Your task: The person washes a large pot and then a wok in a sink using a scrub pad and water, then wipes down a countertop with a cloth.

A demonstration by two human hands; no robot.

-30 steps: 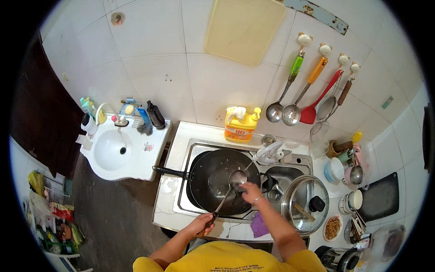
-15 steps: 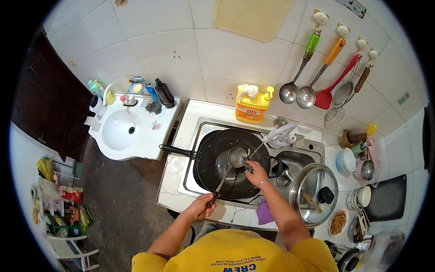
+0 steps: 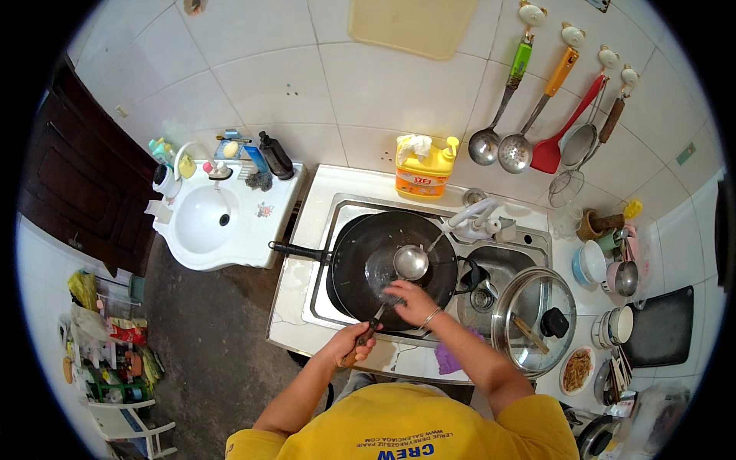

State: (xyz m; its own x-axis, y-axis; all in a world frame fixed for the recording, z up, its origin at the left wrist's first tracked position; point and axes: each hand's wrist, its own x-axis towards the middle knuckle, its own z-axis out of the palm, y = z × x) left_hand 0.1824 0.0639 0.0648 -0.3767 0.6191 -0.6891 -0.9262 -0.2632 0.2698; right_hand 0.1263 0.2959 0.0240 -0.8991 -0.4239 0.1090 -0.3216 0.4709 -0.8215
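Note:
My left hand [image 3: 353, 343] is closed round the brown grip of a metal ladle [image 3: 411, 262], whose bowl faces up inside a big dark wok [image 3: 366, 230]. My right hand [image 3: 414, 303] is closed at the ladle's shaft, just above the grip. A bit of a dark grey steel wool scrubber shows at its fingers; the rest is hidden. From the white faucet [image 3: 479, 222] a thin stream runs down by the ladle bowl. The wok stands in the steel sink [image 3: 322, 303], its long black handle pointing left.
A glass lid [image 3: 506, 307] with chopsticks lies right of the sink, beside a plate of food [image 3: 576, 371] and stacked bowls [image 3: 613, 326]. Behind stands a yellow jug [image 3: 422, 182]. Utensils hang on the wall, including a red spatula [image 3: 546, 155]. A purple cloth [image 3: 451, 359] lies at the front edge.
My right hand has moved with the scrubber from the ladle's bowl down its shaft, toward my left hand. The bowl has shifted slightly right, closer to the water stream.

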